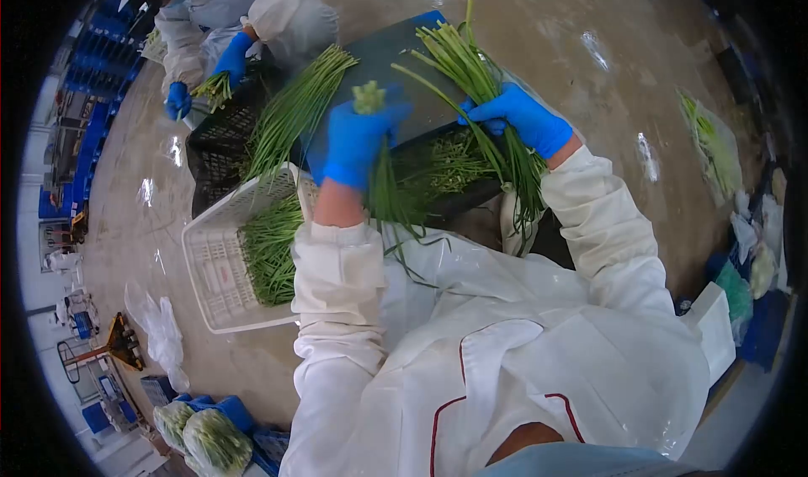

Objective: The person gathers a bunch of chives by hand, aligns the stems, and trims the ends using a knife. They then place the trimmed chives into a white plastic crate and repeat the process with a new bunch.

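My left hand [352, 147], in a blue glove and blurred by motion, is closed round a bunch of long green stalks that look like garlic chives [385, 186]. Pale cut ends stick up above the fist and thin leaves hang below. My right hand [526, 119], gloved alike, grips a second, looser bunch of green stalks [454, 60], whose leaf ends trail toward my lap. One stalk juts out sideways from it. Both hands are above a dark board [379, 60]. A pile of green stalks [295, 106] lies on the board's left side.
A white plastic crate [220, 266] holding greens stands at my left. Beside it is a black crate [206, 161]. A co-worker [278, 14] in white, with blue gloves, holds a short bunch. Bagged vegetables [711, 149] lie on the floor at right; cabbages [215, 439] sit lower left.
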Motion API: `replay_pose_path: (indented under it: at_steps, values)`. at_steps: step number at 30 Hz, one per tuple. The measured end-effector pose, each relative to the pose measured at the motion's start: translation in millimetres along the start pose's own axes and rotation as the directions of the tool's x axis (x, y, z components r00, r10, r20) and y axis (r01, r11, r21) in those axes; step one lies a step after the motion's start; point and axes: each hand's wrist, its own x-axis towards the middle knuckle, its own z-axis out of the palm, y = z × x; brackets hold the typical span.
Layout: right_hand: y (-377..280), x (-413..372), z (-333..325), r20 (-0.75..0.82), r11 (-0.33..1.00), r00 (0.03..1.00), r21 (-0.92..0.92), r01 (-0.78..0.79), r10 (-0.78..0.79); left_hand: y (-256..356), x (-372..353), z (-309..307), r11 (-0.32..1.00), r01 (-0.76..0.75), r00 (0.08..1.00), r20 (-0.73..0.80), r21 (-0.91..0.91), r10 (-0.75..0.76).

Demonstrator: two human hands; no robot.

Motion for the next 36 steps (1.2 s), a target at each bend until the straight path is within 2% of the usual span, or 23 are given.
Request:
replay_pose_path:
  at_steps: [1, 5, 8, 11, 14, 15, 18, 19, 21, 24, 27, 30, 35, 36]
  values:
    - [-1, 0, 3, 0.005, 1.0, 1.0, -0.008, -0.003, 0.003, 2, -5, 10, 0.997, 0.013, 0.998, 0.057, -0.076, -0.009]
    - [3, 3, 12, 0.016, 1.0, 1.0, 0.001, -0.009, 0.009, 6, -6, 26, 0.98, 0.003, 0.998, 0.063, -0.198, 0.01]
    - [3, 5, 14, 0.002, 0.999, 1.0, -0.019, 0.025, -0.025, 3, -3, 26, 0.966, 0.011, 1.0, 0.011, -0.258, -0.008]
    - [0, 5, 12, -0.057, 0.989, 0.994, -0.115, 0.09, -0.097, 3, -2, 21, 0.984, -0.059, 0.991, -0.132, -0.169, 0.036]
    - [2, 8, 1, -0.111, 0.982, 0.986, -0.155, 0.109, -0.126, 7, 2, 0, 0.978, -0.117, 0.971, -0.226, -0.171, 0.076]
    - [3, 9, -2, -0.127, 0.982, 0.983, -0.155, 0.109, -0.129, 6, 5, -5, 0.976, -0.124, 0.972, -0.221, -0.177, 0.083]
    - [2, 7, -2, -0.141, 0.978, 0.981, -0.182, 0.104, -0.131, -2, 5, -1, 0.999, -0.035, 0.988, -0.153, -0.026, 0.03]
    - [3, 8, -1, -0.141, 0.975, 0.982, -0.201, 0.092, -0.122, -1, 2, 6, 0.998, -0.055, 0.994, -0.097, -0.011, 0.054]
    - [5, 8, 3, -0.138, 0.968, 0.985, -0.24, 0.066, -0.101, -4, 0, 18, 0.998, -0.047, 0.997, -0.056, -0.05, 0.044]
    - [0, 3, 13, -0.103, 0.956, 0.981, -0.263, 0.131, -0.162, -5, -1, 22, 0.993, -0.037, 0.999, -0.024, -0.116, 0.034]
    - [4, 2, 18, -0.061, 0.961, 0.982, -0.221, 0.164, -0.181, -3, -1, 24, 0.974, -0.022, 0.999, -0.032, -0.223, 0.015]
    - [-3, -3, 27, -0.1, 0.963, 0.976, -0.207, 0.172, -0.195, 0, -2, 25, 0.955, -0.016, 1.0, 0.014, -0.295, 0.021]
    - [5, 1, 33, -0.043, 0.989, 0.988, -0.012, 0.147, -0.147, 1, -7, 37, 0.945, 0.001, 0.997, 0.077, -0.326, 0.026]
    - [0, -2, 36, -0.037, 0.988, 0.988, 0.015, 0.153, -0.152, -1, -5, 36, 0.944, -0.029, 0.999, 0.013, -0.329, 0.035]
